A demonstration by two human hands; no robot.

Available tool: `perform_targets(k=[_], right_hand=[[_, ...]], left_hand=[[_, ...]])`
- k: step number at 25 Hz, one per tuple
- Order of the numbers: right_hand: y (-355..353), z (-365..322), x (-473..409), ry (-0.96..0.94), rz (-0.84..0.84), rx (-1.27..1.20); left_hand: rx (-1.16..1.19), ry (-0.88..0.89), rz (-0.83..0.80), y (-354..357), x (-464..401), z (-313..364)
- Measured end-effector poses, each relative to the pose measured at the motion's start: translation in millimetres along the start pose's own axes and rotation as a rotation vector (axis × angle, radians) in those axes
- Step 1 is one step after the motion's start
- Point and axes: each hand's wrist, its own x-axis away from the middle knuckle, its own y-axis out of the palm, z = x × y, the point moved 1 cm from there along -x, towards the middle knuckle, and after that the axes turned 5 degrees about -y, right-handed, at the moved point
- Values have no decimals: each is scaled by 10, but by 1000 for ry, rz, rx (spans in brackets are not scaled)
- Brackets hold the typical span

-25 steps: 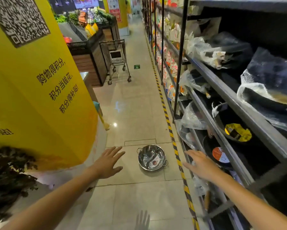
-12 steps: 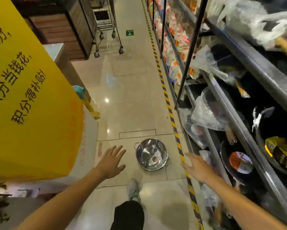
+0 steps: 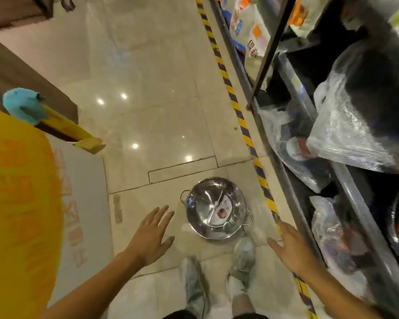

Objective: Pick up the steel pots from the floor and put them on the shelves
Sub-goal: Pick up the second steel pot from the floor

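— Hands first: how do they look from the head camera?

— Left hand (image 3: 151,236) is spread flat, fingers straight and apart, palm down, holding nothing; it hovers at about nine o'clock of the steel pot (image 3: 214,209), close but not touching. Right hand (image 3: 288,247) is likewise open with straight fingers, empty, at roughly four o'clock of the pot, over the striped tape (image 3: 242,125).

— And the pot?

— It sits on the glossy tiled floor (image 3: 152,111), round, shiny, with a curved divider inside, a paper label and two small wire loop handles. Two pale shoes (image 3: 243,256) stand at its six o'clock. At three o'clock, dark metal shelves (image 3: 293,203) hold pans wrapped in crinkled clear plastic.
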Motion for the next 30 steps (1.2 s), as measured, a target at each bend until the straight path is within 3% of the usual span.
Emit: perform_targets(k=[9, 13, 17, 23, 30], right_hand=[[2187, 771, -2399, 295, 22, -299], [2777, 1101, -2839, 395, 80, -343], [2919, 1227, -2898, 374, 203, -323], [2435, 1085, -2735, 331, 251, -480], [799, -41, -2072, 236, 508, -587]], left_hand=[[95, -187, -85, 2527, -2302, -830], [224, -244, -50, 3040, -2951, -940], [365, -268, 60, 3261, -3229, -902], [439, -282, 147, 2754, -2991, -873], [549, -230, 280, 634, -2124, -780]])
